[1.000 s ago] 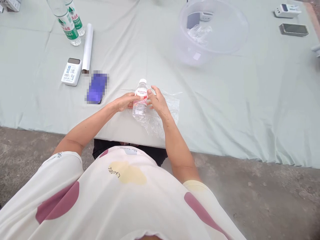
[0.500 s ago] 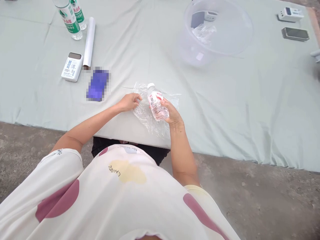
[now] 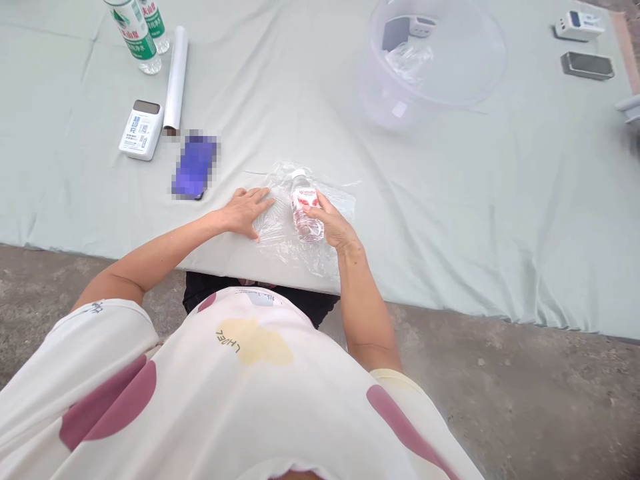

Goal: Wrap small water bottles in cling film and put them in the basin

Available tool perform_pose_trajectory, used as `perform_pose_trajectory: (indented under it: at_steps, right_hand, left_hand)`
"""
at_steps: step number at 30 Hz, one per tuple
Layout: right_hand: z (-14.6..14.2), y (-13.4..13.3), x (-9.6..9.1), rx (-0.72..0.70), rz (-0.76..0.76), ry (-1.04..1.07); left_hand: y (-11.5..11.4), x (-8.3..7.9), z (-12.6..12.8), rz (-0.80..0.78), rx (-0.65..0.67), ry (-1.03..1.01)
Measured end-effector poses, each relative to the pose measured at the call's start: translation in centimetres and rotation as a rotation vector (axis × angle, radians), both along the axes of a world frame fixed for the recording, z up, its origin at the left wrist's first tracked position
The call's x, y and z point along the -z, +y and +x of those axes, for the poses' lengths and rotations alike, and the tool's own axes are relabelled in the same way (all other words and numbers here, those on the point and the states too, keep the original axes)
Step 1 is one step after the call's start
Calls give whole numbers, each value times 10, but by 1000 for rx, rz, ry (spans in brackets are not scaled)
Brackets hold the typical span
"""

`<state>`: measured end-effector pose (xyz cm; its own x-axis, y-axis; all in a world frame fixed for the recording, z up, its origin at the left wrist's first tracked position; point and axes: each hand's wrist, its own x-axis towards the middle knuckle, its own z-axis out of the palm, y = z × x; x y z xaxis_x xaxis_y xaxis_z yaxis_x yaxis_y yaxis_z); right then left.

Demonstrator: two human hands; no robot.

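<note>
A small clear water bottle (image 3: 303, 208) with a white cap and a pink label lies on a crumpled sheet of clear plastic wrap (image 3: 300, 240) at the near edge of the cloth-covered table (image 3: 450, 200). My right hand (image 3: 333, 225) is closed around the bottle's lower part and rests it on the wrap. My left hand (image 3: 245, 210) lies flat, fingers spread, pressing down the left edge of the wrap.
A blurred purple phone (image 3: 193, 167), a white device (image 3: 141, 129) and a roll of wrap (image 3: 176, 79) lie to the left, with two green-labelled bottles (image 3: 136, 33) behind. A clear plastic basin (image 3: 435, 60) holding small items stands at the back. Two more devices (image 3: 587, 65) lie far right.
The bottle went from upright between both hands to lying down on the wrap in my right hand. My left hand let go of it and flattened onto the wrap.
</note>
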<state>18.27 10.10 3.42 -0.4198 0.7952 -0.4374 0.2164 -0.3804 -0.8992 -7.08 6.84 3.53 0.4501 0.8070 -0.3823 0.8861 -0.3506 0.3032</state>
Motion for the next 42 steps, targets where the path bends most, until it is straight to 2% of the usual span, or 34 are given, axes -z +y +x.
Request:
perform_pose_trajectory:
  at_steps: [5, 11, 14, 18, 19, 21, 23, 25, 29, 31, 35, 39, 42]
  right_hand:
    - [-22, -12, 1, 35, 55, -113]
    - [-54, -26, 6, 86, 219, -405]
    - [-63, -33, 3, 73, 278, -463]
    - [-64, -39, -6, 21, 266, -501]
    - [-62, -39, -7, 9, 253, -500]
    - [-58, -36, -10, -7, 231, -488]
    - [-50, -32, -11, -8, 225, -460]
    - [-42, -26, -13, 20, 257, -424]
    - [-31, -16, -20, 96, 410, -359]
    - [-32, -10, -24, 90, 490, -322]
    - [-49, 5, -27, -38, 693, -316]
    - [-76, 25, -28, -287, 935, -518]
    - [-94, 39, -28, -478, 1012, -648]
  left_hand:
    - [-3, 5, -6, -60, 13, -56]
    - [-5, 11, -6, -47, -23, -141]
    - [-7, 9, -12, -40, -49, -208]
    - [-15, 2, -26, -29, -103, -401]
    - [-18, 1, -28, -4, -149, -445]
    - [-24, 3, -30, 80, -324, -463]
    - [-31, 6, -27, 177, -542, -376]
    - [-37, 10, -19, 239, -681, -262]
    - [-47, 12, -1, 261, -724, -181]
    - [-53, 10, 6, 244, -734, -191]
    - [-67, 10, 16, 230, -735, -305]
    - [-82, 14, 27, 212, -697, -458]
    - [-91, 15, 37, 228, -675, -547]
